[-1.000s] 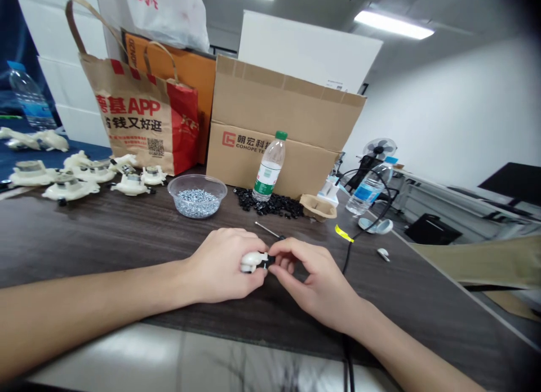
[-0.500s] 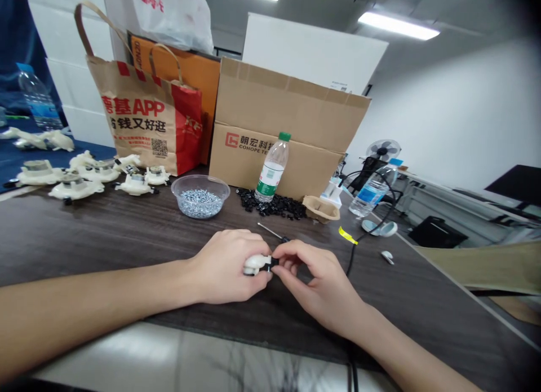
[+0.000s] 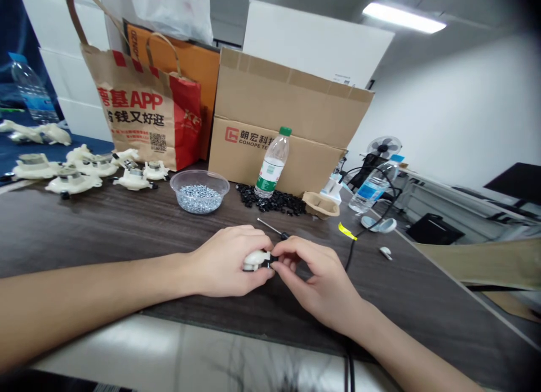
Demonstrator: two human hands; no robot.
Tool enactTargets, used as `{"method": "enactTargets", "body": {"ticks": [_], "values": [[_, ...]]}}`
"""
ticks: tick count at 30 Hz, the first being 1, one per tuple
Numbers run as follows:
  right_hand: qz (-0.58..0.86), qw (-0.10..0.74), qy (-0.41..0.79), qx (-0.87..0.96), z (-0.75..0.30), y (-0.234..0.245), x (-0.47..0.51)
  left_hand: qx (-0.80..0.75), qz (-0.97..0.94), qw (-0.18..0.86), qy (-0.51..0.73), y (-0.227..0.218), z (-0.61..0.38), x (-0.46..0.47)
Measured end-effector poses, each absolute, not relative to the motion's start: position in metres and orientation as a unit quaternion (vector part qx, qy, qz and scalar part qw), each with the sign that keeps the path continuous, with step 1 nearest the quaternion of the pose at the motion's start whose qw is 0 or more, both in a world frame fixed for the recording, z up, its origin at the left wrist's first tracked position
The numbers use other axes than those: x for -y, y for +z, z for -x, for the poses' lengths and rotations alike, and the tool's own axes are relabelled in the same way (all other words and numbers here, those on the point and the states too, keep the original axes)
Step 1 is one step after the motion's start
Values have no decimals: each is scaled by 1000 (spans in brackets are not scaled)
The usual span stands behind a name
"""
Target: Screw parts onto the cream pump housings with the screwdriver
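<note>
My left hand [image 3: 232,260] is closed round a cream plastic part [image 3: 254,260], whose right end shows between thumb and fingers. At that end sits a small black piece [image 3: 273,259], pinched between the thumb and index finger of my right hand [image 3: 315,273]. The two hands nearly touch over the dark table [image 3: 177,324]. Just beyond them lies a screwdriver [image 3: 273,228] with a thin metal shaft and a dark handle, partly hidden by the right hand. Most of the cream part is covered by my left fingers.
Several cream plastic assemblies [image 3: 74,180] stand at the left. A clear bowl of small screws [image 3: 199,192], a pile of black pieces [image 3: 287,203], a green-capped bottle [image 3: 273,163] and a cardboard tray [image 3: 321,205] line the back. A black cable [image 3: 350,256] runs down the right side.
The whole view has shifted slightly as the camera tilted. Both hands keep their grips; the left thumb has moved slightly rightward along the cream part.
</note>
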State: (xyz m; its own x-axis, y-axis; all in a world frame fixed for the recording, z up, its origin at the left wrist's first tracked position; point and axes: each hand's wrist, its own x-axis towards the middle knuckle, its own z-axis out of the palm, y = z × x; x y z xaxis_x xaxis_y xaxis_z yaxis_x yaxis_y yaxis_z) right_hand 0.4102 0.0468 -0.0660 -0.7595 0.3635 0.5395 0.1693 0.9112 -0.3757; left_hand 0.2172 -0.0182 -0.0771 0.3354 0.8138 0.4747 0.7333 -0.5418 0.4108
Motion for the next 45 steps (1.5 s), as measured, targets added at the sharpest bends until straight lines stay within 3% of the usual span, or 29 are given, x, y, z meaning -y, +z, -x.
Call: {"method": "enactTargets", "body": {"ticks": [19,31,45], "values": [[143,316,173,922,-412,-65,-48,-452,-824,114,323,-73,-214,16],[178,325,135,919,-413,-69,-50,-430,-761,309,375,-71,-212,13],[186,303,90,930,-415,-69,-49,-449,-770,274,362,-74,-211,7]]}}
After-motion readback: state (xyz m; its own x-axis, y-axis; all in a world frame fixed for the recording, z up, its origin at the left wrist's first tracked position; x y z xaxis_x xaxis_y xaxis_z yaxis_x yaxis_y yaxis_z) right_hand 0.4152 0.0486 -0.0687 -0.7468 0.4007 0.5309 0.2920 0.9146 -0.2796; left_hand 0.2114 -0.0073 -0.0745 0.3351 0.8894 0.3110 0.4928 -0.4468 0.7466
